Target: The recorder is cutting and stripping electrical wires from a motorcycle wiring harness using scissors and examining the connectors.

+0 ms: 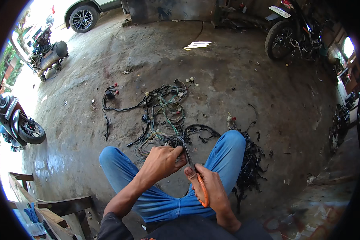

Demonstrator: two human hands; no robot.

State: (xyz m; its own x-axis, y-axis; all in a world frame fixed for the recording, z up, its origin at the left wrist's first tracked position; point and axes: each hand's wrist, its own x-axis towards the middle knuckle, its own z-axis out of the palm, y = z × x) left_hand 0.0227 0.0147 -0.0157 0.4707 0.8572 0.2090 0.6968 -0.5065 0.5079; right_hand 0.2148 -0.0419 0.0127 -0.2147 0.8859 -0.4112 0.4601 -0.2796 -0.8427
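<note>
Between my knees, my right hand [210, 186] is closed round the orange handles of a pair of scissors [204, 192]. The metal blades point away from me, and their tips reach the wires beside my left hand [163, 161]. The fingers of that hand are pinched on part of a wiring harness [170, 110], whose exact gripped piece is mostly hidden. The harness spreads over the concrete ahead, with green, white and black wires, some wrapped in black tape, and several connectors at its ends. Whether the blades touch a wire cannot be made out.
A heap of black tape scraps [250, 164] lies right of my knee. Motorcycles stand at the left [20, 124] and far right [290, 36]. An air compressor [50, 56] and a car wheel [83, 19] are at the far left. A wooden bench [64, 206] is close at my left.
</note>
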